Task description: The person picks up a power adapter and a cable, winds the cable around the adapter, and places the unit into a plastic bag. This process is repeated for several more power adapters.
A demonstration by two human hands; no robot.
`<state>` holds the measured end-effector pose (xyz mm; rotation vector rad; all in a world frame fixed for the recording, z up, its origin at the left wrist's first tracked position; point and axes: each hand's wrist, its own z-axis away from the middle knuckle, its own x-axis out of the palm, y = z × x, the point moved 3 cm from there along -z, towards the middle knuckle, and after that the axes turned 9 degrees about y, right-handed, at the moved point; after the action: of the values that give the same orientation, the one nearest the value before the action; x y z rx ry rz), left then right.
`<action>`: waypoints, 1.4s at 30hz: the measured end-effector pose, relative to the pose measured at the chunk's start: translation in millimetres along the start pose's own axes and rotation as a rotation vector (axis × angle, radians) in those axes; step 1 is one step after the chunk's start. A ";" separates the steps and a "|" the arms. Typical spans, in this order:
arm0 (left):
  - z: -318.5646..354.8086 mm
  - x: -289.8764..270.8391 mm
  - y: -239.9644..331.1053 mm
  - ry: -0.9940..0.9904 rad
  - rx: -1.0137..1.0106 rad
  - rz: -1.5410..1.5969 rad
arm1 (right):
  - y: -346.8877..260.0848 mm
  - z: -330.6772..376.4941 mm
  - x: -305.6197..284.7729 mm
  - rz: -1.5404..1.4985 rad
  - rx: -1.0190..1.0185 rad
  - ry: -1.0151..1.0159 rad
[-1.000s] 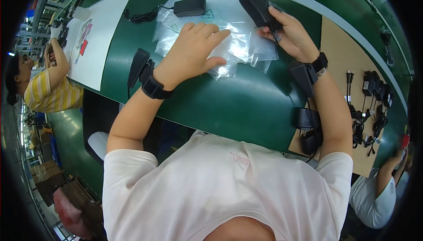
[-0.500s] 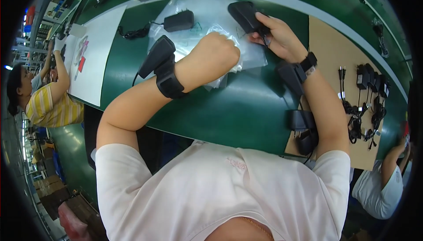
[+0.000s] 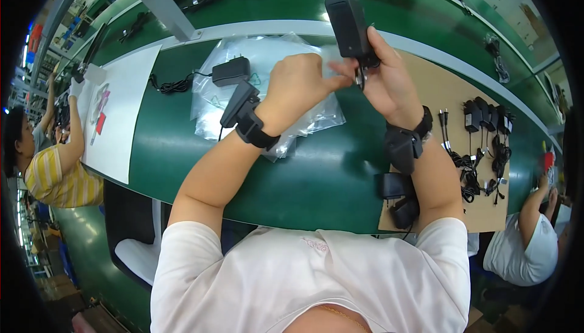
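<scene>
Right now, taking the green table (image 3: 316, 175) as your landmark and reading from its left side, a white sheet (image 3: 125, 114) lies flat on it, then a pile of clear plastic bags (image 3: 274, 71) with a second black adapter (image 3: 231, 71) and its coiled cord resting on top. Above the table's middle your left hand (image 3: 298, 83) is curled, thumb and forefinger pinched narrow at the base of the black power adapter (image 3: 348, 25), seemingly on its cord or plug, though the contact is too small to confirm. Your right hand (image 3: 386, 80) is closed around that adapter's lower end, holding it upright and raised off the table. Keep the right hold firm and let the left fingers work close to the body. Toward the table's right sits a brown cardboard sheet (image 3: 438, 89) bearing a row of finished adapters (image 3: 486, 120).
</scene>
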<state>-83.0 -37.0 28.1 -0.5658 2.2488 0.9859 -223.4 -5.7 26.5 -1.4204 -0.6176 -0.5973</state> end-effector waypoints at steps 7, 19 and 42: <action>-12.7 -17.5 -17.9 0.113 -0.149 0.185 | -18.4 -2.5 -11.3 0.550 -0.409 0.231; -18.6 -33.6 6.2 0.363 0.345 0.128 | 9.6 23.9 38.7 1.856 -1.029 -0.119; 4.3 -16.6 49.0 0.353 0.452 0.255 | -28.6 -11.7 48.8 0.700 -0.707 0.174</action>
<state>-98.4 -0.5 61.7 -0.2697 2.7980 0.4809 -208.5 -19.7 80.5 -2.0687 0.2857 -0.3689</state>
